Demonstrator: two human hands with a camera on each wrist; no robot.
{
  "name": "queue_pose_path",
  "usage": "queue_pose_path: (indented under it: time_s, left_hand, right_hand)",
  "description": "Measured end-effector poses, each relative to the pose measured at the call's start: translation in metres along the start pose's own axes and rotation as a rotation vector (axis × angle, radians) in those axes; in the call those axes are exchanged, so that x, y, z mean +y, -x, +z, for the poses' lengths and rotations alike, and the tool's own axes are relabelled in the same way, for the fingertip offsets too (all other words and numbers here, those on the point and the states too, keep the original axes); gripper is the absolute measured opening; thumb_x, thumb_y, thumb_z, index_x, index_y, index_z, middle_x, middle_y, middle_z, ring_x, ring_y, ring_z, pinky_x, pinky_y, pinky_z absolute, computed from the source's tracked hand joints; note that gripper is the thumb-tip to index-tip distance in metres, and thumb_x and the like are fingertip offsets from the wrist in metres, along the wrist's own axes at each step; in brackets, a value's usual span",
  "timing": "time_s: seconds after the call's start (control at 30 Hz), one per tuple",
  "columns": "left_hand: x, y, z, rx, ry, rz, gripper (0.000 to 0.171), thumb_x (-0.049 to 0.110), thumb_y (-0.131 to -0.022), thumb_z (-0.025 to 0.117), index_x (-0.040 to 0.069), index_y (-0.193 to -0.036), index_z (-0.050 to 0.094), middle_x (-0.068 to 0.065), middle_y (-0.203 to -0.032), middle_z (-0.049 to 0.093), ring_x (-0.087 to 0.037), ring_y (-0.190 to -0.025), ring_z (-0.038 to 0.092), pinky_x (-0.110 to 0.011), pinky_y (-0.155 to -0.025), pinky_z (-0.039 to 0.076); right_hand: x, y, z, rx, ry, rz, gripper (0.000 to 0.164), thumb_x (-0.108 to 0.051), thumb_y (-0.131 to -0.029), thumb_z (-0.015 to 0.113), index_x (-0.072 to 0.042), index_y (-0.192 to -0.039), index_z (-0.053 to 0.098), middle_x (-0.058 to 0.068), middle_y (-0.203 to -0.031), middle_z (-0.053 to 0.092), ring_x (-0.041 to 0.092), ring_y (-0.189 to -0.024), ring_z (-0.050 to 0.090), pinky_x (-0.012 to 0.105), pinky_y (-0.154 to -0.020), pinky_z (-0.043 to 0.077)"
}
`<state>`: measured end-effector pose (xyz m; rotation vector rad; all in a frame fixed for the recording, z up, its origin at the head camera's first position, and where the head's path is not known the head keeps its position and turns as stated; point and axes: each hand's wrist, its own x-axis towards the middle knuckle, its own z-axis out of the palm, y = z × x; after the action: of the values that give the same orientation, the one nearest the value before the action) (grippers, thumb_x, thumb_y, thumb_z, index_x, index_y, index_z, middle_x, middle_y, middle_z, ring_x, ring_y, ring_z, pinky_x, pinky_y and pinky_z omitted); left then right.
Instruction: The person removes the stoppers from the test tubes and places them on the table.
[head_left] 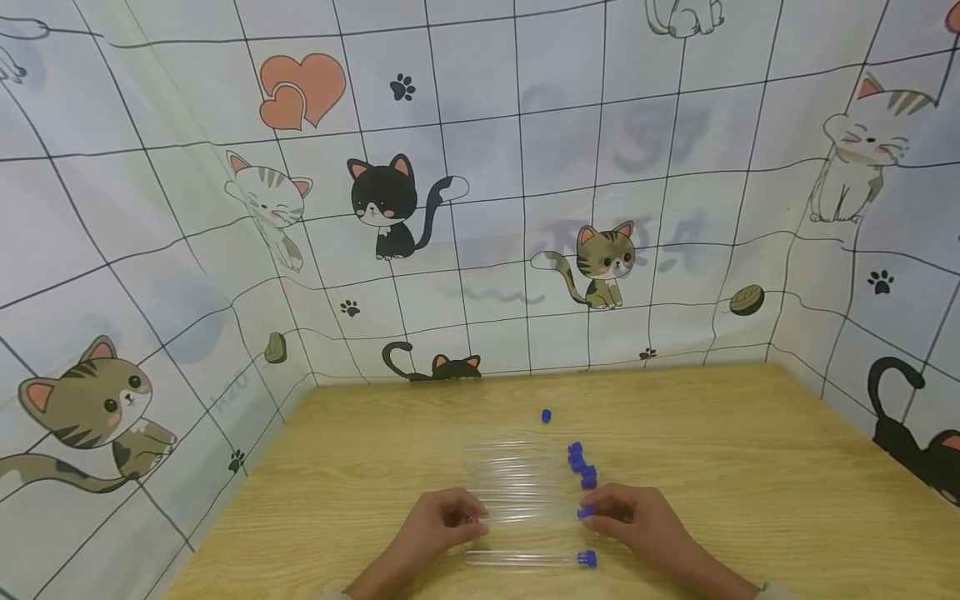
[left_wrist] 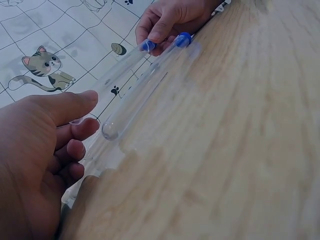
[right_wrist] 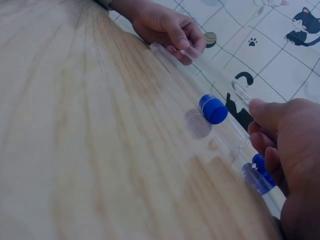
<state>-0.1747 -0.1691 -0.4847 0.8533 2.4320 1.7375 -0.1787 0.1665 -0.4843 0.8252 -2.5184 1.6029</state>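
Between thumb and fingers, my left hand (head_left: 448, 518) pinches the rounded end of a clear test tube (left_wrist: 117, 72), which lies level between both hands. At its other end my right hand (head_left: 633, 518) pinches a blue cap (head_left: 585, 512) at the tube's mouth; in the right wrist view the thumb hides that cap. How far the cap sits on cannot be told. Nearer to me a capped test tube (head_left: 525, 559) lies on the table, its blue cap (right_wrist: 214, 109) to the right. Beyond the hands, several uncapped tubes (head_left: 513, 471) lie side by side.
Several loose blue caps (head_left: 577, 460) cluster right of the tubes, and a single cap (head_left: 546, 416) lies farther back. The wooden table (head_left: 360, 450) meets a cat-patterned cloth (head_left: 495, 292) at the back and sides.
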Motion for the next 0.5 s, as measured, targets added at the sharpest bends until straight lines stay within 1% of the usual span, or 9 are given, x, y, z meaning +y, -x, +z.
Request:
queue_pose_path:
  time_s: [0.13, 0.23, 0.37, 0.5]
  left_hand:
    - [0.0004, 0.0, 0.0, 0.001, 0.004, -0.022, 0.015, 0.014, -0.085, 0.073, 0.005, -0.097, 0.069, -0.004, -0.082, 0.064, -0.005, -0.068, 0.054, -0.019, -0.061, 0.046]
    - [-0.0009, -0.0004, 0.0003, 0.002, -0.011, -0.036, 0.013, 0.012, -0.084, 0.073, 0.005, -0.095, 0.069, -0.003, -0.08, 0.064, -0.005, -0.067, 0.053, -0.018, -0.06, 0.045]
    - [-0.0015, -0.0004, 0.0018, -0.001, -0.023, -0.033, 0.01, 0.007, -0.084, 0.072, 0.001, -0.092, 0.068, -0.002, -0.078, 0.063, -0.004, -0.065, 0.052, -0.018, -0.058, 0.044]
    - [0.0, 0.0003, 0.0026, -0.008, -0.006, -0.033, 0.009, 0.004, -0.084, 0.072, 0.0, -0.089, 0.067, 0.0, -0.076, 0.062, -0.004, -0.064, 0.052, -0.018, -0.057, 0.044]
  right_hand:
    - [0.0017, -0.0009, 0.0006, 0.014, 0.029, 0.002, 0.021, -0.029, -0.085, 0.072, -0.015, -0.1, 0.072, -0.006, -0.097, 0.069, 0.009, -0.086, 0.065, 0.026, -0.072, 0.053]
    - [0.0021, -0.0012, 0.0016, 0.028, 0.04, 0.004, 0.019, -0.03, -0.085, 0.072, -0.017, -0.099, 0.072, -0.008, -0.096, 0.069, 0.009, -0.086, 0.065, 0.026, -0.072, 0.053]
    - [0.0022, -0.0009, 0.0027, 0.047, 0.055, -0.017, 0.018, -0.029, -0.085, 0.072, -0.017, -0.099, 0.072, -0.008, -0.094, 0.069, 0.009, -0.083, 0.065, 0.026, -0.07, 0.053]
    - [0.0016, -0.001, 0.0031, 0.066, 0.075, -0.011, 0.019, -0.031, -0.085, 0.072, -0.018, -0.098, 0.072, -0.01, -0.092, 0.069, 0.008, -0.081, 0.065, 0.026, -0.068, 0.053]
